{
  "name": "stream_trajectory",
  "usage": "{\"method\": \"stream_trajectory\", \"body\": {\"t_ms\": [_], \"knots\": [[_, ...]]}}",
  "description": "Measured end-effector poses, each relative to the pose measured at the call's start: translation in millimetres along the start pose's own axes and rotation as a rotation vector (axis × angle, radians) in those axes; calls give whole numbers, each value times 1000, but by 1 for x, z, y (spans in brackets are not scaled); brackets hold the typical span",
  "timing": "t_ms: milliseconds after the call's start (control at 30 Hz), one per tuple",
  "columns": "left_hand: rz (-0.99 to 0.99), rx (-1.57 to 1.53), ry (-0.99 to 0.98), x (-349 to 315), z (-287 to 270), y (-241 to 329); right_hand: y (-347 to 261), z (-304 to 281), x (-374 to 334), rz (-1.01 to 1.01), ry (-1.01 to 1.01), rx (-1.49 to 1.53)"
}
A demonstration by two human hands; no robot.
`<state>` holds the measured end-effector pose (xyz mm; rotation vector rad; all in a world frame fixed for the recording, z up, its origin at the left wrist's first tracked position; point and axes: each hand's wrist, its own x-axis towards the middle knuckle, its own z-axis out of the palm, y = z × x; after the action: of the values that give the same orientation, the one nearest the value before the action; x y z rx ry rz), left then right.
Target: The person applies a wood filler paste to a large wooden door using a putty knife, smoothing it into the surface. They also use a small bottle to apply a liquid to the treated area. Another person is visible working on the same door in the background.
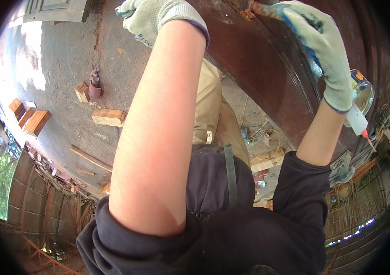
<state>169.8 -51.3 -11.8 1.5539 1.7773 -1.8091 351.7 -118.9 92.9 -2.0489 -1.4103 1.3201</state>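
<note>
Broad floor (62,85) beside dark panel (259,59) edge — left hand (153,17), right hand (321,43) apart, grips unclear

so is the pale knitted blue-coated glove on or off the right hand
On: the pale knitted glove covers the right hand, its blue-edged cuff ending where the bare forearm starts.

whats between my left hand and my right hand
In the head view, a dark brown panel lies between the left hand and right hand; a brown piece, too blurred to identify, shows by the right hand's fingers.
</note>
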Motion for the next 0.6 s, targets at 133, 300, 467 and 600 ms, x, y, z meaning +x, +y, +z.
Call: {"method": "stream_trajectory", "body": {"t_ms": [133, 300, 467, 600], "knots": [[-89, -45, -72, -8, 13, -25, 41, -7, 15, -177, 2, 213], [-58, -42, -53, -5, 9, -17, 67, 8, -8, -163, 160, 305], [-54, -41, -31, -2, 9, -14, 51, 32, -17, -530, 318, -87], [-62, -49, -22, -2, 9, -14, 50, 37, -20, -580, 364, -440]]}}
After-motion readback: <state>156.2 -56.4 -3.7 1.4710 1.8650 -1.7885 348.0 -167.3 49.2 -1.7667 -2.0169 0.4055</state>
